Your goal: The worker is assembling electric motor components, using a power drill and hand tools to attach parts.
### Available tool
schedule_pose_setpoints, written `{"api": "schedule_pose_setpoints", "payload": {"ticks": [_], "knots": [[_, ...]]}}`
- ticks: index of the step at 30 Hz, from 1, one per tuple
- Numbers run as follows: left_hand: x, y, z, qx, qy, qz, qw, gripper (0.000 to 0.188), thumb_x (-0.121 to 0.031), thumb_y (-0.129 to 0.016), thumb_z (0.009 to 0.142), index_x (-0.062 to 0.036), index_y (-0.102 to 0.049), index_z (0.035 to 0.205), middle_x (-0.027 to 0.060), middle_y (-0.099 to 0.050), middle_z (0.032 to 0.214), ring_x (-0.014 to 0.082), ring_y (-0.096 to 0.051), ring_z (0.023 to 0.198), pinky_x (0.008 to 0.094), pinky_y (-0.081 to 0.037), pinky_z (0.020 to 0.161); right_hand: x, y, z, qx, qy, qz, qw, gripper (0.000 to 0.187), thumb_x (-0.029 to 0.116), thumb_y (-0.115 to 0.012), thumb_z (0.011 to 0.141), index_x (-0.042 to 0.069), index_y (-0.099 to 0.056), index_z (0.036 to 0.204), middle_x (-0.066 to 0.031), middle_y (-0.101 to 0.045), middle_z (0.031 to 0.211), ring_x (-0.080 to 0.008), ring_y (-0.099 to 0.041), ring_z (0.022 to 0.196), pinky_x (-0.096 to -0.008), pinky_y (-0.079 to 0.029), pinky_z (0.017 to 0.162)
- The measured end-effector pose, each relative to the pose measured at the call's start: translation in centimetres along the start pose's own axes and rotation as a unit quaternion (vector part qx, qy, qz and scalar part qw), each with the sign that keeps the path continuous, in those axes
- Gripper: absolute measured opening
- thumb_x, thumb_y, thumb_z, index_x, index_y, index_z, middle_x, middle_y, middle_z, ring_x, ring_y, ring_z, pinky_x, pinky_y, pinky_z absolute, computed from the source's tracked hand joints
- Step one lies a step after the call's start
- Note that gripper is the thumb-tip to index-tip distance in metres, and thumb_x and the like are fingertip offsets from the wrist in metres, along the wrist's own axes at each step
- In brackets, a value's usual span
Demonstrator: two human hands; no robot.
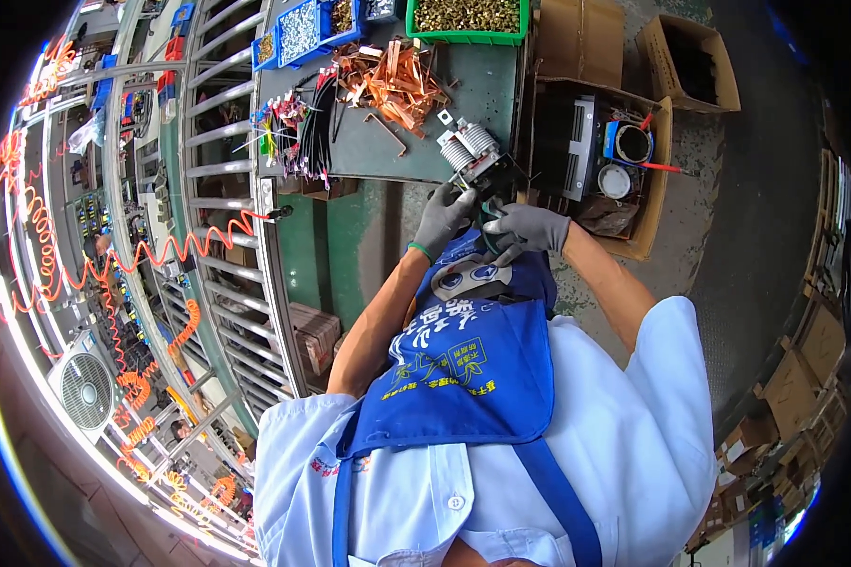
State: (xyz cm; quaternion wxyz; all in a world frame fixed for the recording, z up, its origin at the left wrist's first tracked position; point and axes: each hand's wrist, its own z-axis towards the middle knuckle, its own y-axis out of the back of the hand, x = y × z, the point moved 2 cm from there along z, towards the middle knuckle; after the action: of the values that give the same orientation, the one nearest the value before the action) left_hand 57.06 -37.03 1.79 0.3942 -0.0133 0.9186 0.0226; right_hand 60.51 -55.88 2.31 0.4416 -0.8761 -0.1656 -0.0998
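We see a small metal part with two ribbed silver coils [470, 146] sitting at the near edge of the dark green surface [388, 151], with its long axis running from the surface's edge away and to the left. Our left hand [442, 219], in a grey glove, reaches up to its near end, and its fingers [457, 196] are pinched on the part's lower edge. Our right hand [527, 230], also in a grey glove, lies just to the right and a little nearer to us, its fingers [501, 225] curled around a dark green looped thing [489, 215] that we cannot make out well. So the part lies up and slightly right of the left hand, which is the closer of the two. Farther out on the surface lies a heap of bent copper strips [394, 77], and left of it a bundle of black and coloured wires [298, 128]. Along the far edge stand blue bins [304, 28] of small silver pieces and a green bin [466, 19] of brass-coloured pieces. To the right, on the floor, an open brown cardboard box [645, 203] holds a black finned block, a blue round thing and a white round thing; another open box [690, 61] stands beyond it. A blue apron with yellow and white print [468, 364] hangs over our white shirt.
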Motion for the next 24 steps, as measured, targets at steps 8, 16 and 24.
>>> {"api": "schedule_pose_setpoints", "payload": {"ticks": [8,16,24], "knots": [[-1.5,-0.8,0.8,-0.002,-0.05,-0.051,0.997,0.082,-0.023,-0.07,0.089,0.0055,-0.02,0.148,0.0192,-0.057,0.125,0.0204,-0.06,0.105,0.0318,-0.051,0.087,0.2,0.1,2.0,-0.001,0.002,0.029,1.0,0.029,0.026,-0.05,0.098,0.009,-0.048,0.122,-0.0115,-0.064,0.093,-0.0247,-0.068,0.077,-0.0309,-0.055,0.053],[-0.4,-1.1,2.6,-0.004,-0.058,-0.091,0.994,0.087,-0.012,-0.07,0.087,0.0032,-0.013,0.151,0.0177,-0.057,0.127,0.0207,-0.059,0.11,0.0325,-0.051,0.092,-1.3,0.6,3.2,0.08,0.042,0.162,0.983,0.027,0.029,-0.047,0.098,0.004,-0.056,0.101,-0.0105,-0.063,0.078,-0.0202,-0.063,0.062,-0.0261,-0.045,0.044],[-3.5,2.3,6.9,-0.141,-0.034,0.083,0.986,0.093,-0.056,-0.063,0.084,0.006,-0.029,0.144,0.0295,-0.043,0.138,0.0336,-0.048,0.127,0.0382,-0.047,0.095,-2.1,1.0,3.3,0.068,0.013,0.187,0.98,0.026,0.027,-0.049,0.096,0.004,-0.059,0.098,-0.0081,-0.063,0.077,-0.0182,-0.061,0.06,-0.0267,-0.046,0.045]]}}
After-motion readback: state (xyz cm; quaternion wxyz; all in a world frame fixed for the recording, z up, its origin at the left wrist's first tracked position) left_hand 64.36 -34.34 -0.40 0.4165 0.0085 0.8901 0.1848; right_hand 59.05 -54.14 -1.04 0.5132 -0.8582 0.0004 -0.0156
